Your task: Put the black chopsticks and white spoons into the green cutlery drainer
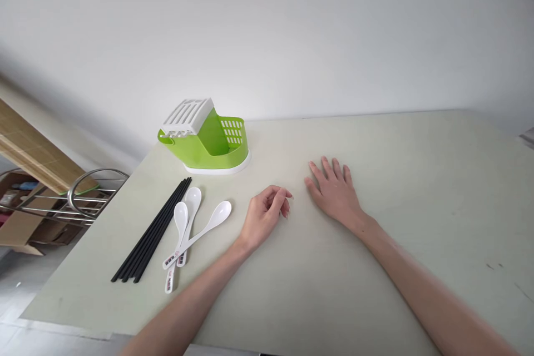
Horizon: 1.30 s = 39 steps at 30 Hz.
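My left hand point(266, 212) rests on its side on the table, fingers curled in and the thumb near the index finger; I see nothing held in it. To its right, my right hand point(334, 189) lies palm down and flat with the fingers spread. Three white spoons lie left of my left hand: one spoon point(219, 214) slants across the handles of a second spoon point(193, 198) and a third spoon point(181, 216). Beside them lies a bundle of black chopsticks point(154, 231). Behind stands a green and white utensil holder point(202, 150), upright, with a slotted white top and an open basket side.
The pale table point(417, 178) meets a white wall point(292, 39) at the back. Off its left edge are a metal rack point(79, 206), a cardboard box point(25, 228) and a long tan board point(37, 147).
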Available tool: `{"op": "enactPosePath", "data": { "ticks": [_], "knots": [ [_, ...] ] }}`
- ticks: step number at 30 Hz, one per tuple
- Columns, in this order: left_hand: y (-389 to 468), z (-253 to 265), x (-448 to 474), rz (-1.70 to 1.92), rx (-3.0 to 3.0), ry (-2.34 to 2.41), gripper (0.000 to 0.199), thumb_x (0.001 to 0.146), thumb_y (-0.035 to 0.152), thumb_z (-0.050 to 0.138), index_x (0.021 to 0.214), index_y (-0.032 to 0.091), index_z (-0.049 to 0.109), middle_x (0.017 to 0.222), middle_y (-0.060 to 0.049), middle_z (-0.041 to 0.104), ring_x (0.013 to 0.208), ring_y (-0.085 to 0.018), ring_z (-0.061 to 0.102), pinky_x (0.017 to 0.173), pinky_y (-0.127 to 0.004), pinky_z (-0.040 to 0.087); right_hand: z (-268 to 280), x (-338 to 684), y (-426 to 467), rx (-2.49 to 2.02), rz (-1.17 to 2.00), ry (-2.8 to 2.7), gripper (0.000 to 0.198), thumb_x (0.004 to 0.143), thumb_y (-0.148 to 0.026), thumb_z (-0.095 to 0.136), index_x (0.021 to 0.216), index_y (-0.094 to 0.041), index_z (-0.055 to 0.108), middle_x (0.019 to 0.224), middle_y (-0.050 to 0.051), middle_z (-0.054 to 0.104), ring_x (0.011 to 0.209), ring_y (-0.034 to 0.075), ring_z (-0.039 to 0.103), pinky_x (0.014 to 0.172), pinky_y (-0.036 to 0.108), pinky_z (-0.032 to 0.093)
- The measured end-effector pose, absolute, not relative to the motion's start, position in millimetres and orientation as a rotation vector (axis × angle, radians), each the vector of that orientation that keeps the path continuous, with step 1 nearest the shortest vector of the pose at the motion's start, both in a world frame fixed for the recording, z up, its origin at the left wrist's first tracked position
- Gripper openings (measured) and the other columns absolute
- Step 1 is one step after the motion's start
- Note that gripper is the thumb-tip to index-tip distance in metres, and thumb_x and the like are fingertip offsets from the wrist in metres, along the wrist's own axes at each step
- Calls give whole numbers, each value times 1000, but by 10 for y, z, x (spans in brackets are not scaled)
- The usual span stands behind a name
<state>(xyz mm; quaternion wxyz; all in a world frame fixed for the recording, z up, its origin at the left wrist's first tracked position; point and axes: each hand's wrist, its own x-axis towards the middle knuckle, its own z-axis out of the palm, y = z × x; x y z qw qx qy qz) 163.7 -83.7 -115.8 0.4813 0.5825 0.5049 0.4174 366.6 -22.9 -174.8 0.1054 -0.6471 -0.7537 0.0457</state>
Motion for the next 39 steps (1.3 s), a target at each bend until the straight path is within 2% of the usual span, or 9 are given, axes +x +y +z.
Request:
{"op": "enactPosePath", "data": {
  "ticks": [7,15,32,39],
  "knots": [
    [-837,-1161,1642,1012,1396,1233,40,102,55,53,89,19,66,68,1,62,64,-13,56,66,-27,45,-1770,3678,-227,-1892,141,-2203,70,109,-56,17,166,-20,39,176,14,27,162,39,18,129,61,14],
    [-851,-1132,1634,979,1404,1274,53,101,65,49,73,21,54,58,4,52,56,-12,46,58,-26,38,-1777,3686,-226,-1884,153,-2206,72,109,-57,16,166,-20,39,176,14,25,163,39,16,129,61,13],
    [-849,-1166,1624,991,1404,1274,51,101,64,50,73,21,53,58,5,50,55,-11,46,57,-26,38,-1746,3682,-244,-1899,117,-2227,71,109,-56,16,165,-19,40,175,14,28,162,39,19,129,61,17],
    [-848,-1193,1622,1001,1394,1270,51,101,64,49,73,21,53,57,5,49,54,-11,45,56,-26,36,-1771,3688,-247,-1897,143,-2216,71,109,-56,16,166,-19,40,176,14,27,162,39,18,129,61,15]
  ]
}}
